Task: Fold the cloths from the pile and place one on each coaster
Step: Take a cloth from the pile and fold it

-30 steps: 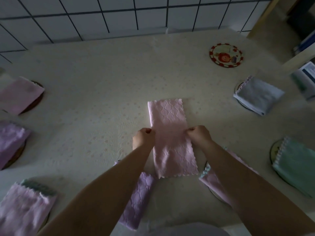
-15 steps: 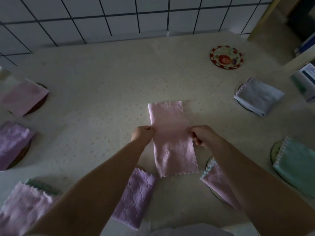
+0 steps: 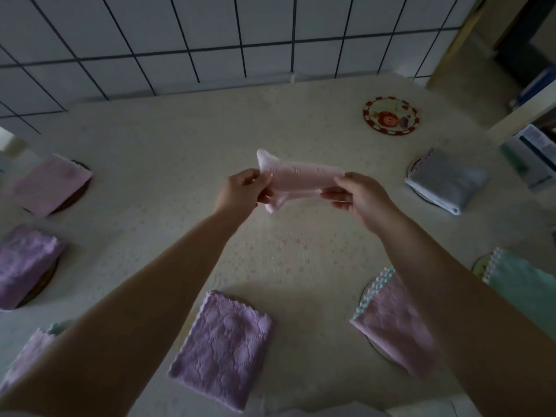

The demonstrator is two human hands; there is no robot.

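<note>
A pale pink cloth (image 3: pixel 298 177), folded into a narrow strip, hangs in the air above the middle of the table. My left hand (image 3: pixel 240 192) pinches its left side and my right hand (image 3: pixel 358 195) pinches its right side. A bare round coaster with a red rim and a cartoon picture (image 3: pixel 390 115) lies at the far right. Folded cloths sit on other coasters: grey (image 3: pixel 445 179), mint (image 3: pixel 523 281), pink with a mint edge (image 3: pixel 391 320) on the right, and pink (image 3: pixel 51 183), purple (image 3: pixel 27 263) and another pink (image 3: pixel 30 353) on the left.
A folded purple cloth (image 3: pixel 224 346) lies flat on the table near me, with no coaster visible under it. The cream tablecloth (image 3: pixel 180 164) meets a tiled wall (image 3: pixel 210 31) at the back. A box-like object (image 3: pixel 532 158) stands at the right edge.
Both hands lifted the pink strip off the table and carried it forward and up; it now hangs doubled between them. The camera view tilted up.
</note>
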